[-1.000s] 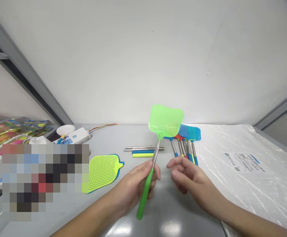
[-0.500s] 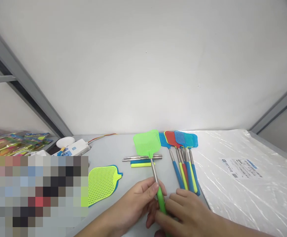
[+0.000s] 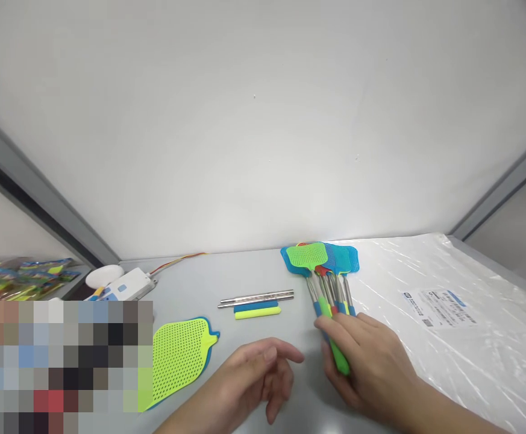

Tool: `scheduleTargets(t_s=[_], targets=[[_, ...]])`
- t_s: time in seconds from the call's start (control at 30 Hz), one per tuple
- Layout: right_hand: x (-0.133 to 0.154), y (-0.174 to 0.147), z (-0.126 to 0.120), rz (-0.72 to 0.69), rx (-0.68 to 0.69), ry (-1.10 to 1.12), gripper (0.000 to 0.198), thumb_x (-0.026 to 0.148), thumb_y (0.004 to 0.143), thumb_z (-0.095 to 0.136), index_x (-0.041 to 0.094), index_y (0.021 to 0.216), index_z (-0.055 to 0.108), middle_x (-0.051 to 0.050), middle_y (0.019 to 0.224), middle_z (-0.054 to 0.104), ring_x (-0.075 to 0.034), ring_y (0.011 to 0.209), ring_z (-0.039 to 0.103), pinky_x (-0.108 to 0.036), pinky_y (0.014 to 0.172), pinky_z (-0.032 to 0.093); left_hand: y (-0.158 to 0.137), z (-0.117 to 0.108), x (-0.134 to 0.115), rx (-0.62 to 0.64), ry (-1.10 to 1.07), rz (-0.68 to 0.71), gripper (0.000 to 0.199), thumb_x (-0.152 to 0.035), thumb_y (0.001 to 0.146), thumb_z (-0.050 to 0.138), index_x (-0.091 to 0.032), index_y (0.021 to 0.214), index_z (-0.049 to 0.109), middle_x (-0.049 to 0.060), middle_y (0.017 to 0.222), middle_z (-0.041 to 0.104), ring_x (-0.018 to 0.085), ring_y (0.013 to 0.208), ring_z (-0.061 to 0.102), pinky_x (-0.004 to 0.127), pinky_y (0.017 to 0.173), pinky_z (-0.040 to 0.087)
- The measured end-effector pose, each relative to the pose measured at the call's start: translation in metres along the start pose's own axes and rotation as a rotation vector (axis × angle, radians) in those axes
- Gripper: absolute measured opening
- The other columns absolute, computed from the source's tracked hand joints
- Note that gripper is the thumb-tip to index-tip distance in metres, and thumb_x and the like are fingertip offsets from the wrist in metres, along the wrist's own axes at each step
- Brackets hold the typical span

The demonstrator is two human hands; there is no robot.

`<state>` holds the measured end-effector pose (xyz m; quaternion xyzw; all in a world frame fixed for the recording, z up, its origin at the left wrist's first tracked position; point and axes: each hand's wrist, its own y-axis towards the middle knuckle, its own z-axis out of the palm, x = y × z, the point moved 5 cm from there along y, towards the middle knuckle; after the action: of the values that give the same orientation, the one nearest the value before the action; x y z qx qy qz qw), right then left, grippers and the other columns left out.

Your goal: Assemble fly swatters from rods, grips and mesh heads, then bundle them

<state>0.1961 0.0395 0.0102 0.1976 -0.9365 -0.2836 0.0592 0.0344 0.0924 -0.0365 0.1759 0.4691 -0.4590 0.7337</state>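
Observation:
My right hand [image 3: 371,364] is closed around the handle of a green fly swatter [image 3: 308,256], which lies over the pile of assembled fly swatters [image 3: 346,258]. Those have blue and red heads, metal rods and coloured grips, partly covered by the hand. My left hand [image 3: 260,374] hovers over the table with nothing in it, fingers bent and apart. Beyond it lie thin metal rods [image 3: 263,297], a blue grip [image 3: 258,307] and a yellow grip [image 3: 258,313]. To its left, a yellow-green swatter head [image 3: 179,355] rests on a blue one, its left part blurred out.
A plastic-wrapped sheet with a label [image 3: 438,307] covers the right side. At the back left are a white power strip [image 3: 129,284], a round white object [image 3: 104,276] and wires. Colourful packages [image 3: 23,277] lie farther left. A white wall [image 3: 263,150] rises behind the table.
The green fly swatter has moved right onto the pile in my right hand. My left hand has let go of it. The view has shifted slightly.

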Motion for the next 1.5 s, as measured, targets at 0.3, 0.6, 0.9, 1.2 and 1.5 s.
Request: scheduleTargets(t_s=[0.3, 0.6, 0.9, 1.2, 1.5], targets=[[-0.017, 0.005, 0.01, 0.135, 0.089, 0.083, 0.028, 0.023, 0.093, 0.038, 0.013, 0.111, 0.057, -0.005, 0.079, 0.062, -0.02, 0.066, 0.052, -0.034, 0.069, 0.029, 0.007, -0.009, 0.01, -0.002, -0.029, -0.028, 0.042, -0.049, 0.09, 0.055, -0.01, 0.102, 0.066, 0.003, 0.067, 0.05, 0.012, 0.059, 0.047, 0.022, 0.051, 0.036], [-0.019, 0.003, 0.021, 0.168, 0.127, -0.029, 0.03, 0.017, 0.089, 0.037, 0.014, 0.107, 0.061, -0.003, 0.069, 0.06, -0.019, 0.06, 0.053, -0.037, 0.074, 0.027, 0.005, -0.009, 0.011, -0.051, -0.013, -0.06, 0.046, -0.054, 0.086, 0.059, -0.011, 0.101, 0.065, 0.002, 0.066, 0.051, 0.011, 0.06, 0.046, 0.021, 0.052, 0.033], [-0.016, -0.009, 0.037, 0.158, 0.233, -0.167, 0.017, 0.008, 0.078, 0.045, 0.02, 0.074, 0.057, -0.002, 0.06, 0.059, -0.019, 0.053, 0.051, -0.039, 0.075, 0.025, 0.006, -0.007, 0.008, -0.041, 0.082, -0.112, 0.045, -0.055, 0.088, 0.056, -0.012, 0.101, 0.061, 0.001, 0.065, 0.051, 0.011, 0.056, 0.044, 0.024, 0.054, 0.03], [-0.011, -0.011, 0.036, 0.127, 0.168, -0.172, 0.017, 0.012, 0.078, 0.052, 0.021, 0.064, 0.054, -0.002, 0.058, 0.058, -0.019, 0.054, 0.051, -0.038, 0.075, 0.026, 0.011, -0.002, 0.008, -0.067, 0.465, -0.079, 0.043, -0.058, 0.089, 0.05, -0.017, 0.096, 0.06, 0.0, 0.07, 0.054, 0.011, 0.06, 0.047, 0.024, 0.059, 0.036], [-0.011, -0.005, 0.035, 0.132, 0.086, -0.047, 0.023, 0.016, 0.084, 0.048, 0.021, 0.062, 0.054, -0.001, 0.057, 0.057, -0.018, 0.054, 0.052, -0.037, 0.074, 0.026, 0.019, 0.006, -0.024, -0.098, 1.047, 0.003, 0.026, -0.039, 0.097, 0.043, -0.021, 0.096, 0.063, 0.004, 0.089, 0.063, 0.017, 0.081, 0.056, 0.025, 0.072, 0.042]])
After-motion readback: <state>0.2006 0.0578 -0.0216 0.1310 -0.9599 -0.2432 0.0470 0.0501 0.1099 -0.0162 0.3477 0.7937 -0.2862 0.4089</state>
